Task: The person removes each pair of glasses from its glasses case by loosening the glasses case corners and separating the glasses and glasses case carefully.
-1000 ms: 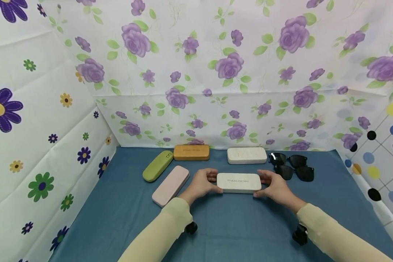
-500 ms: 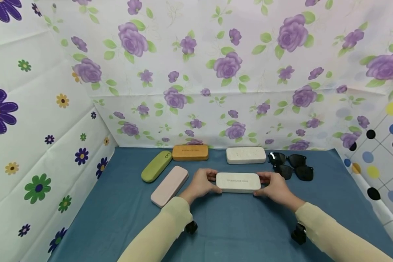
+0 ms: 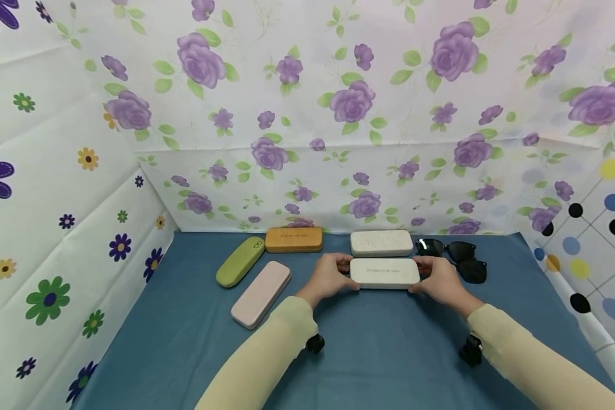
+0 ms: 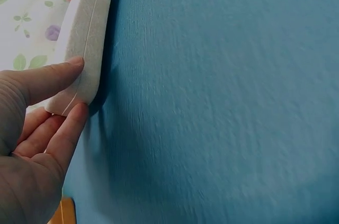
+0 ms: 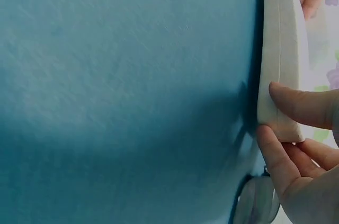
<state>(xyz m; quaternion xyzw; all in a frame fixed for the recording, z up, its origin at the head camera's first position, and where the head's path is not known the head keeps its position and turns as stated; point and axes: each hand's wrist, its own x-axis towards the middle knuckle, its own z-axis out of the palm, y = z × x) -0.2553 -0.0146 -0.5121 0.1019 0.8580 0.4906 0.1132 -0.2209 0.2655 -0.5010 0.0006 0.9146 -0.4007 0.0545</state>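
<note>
A white glasses case (image 3: 384, 273) with a line of printed lettering on its lid is held between both hands, lid up and long side facing me. My left hand (image 3: 329, 277) grips its left end, thumb on the near side and fingers at the end. At the right end my right hand (image 3: 439, 283) grips it the same way. Both wrist views show the case (image 4: 87, 38) as a closed shell with a seam along its side and a shadow on the cloth beside it. Just behind it lies a second white glasses case (image 3: 381, 243).
On the blue cloth (image 3: 379, 353), a pink case (image 3: 261, 294), a green case (image 3: 240, 262) and an orange case (image 3: 294, 240) lie to the left. Two pairs of sunglasses (image 3: 461, 251) lie right of the white cases, partly behind my right hand. Flowered sheeting (image 3: 307, 114) rises behind.
Both hands have carried the white glasses case a little away from me and to the right, closer to the second white case. The head view has shifted slightly right.
</note>
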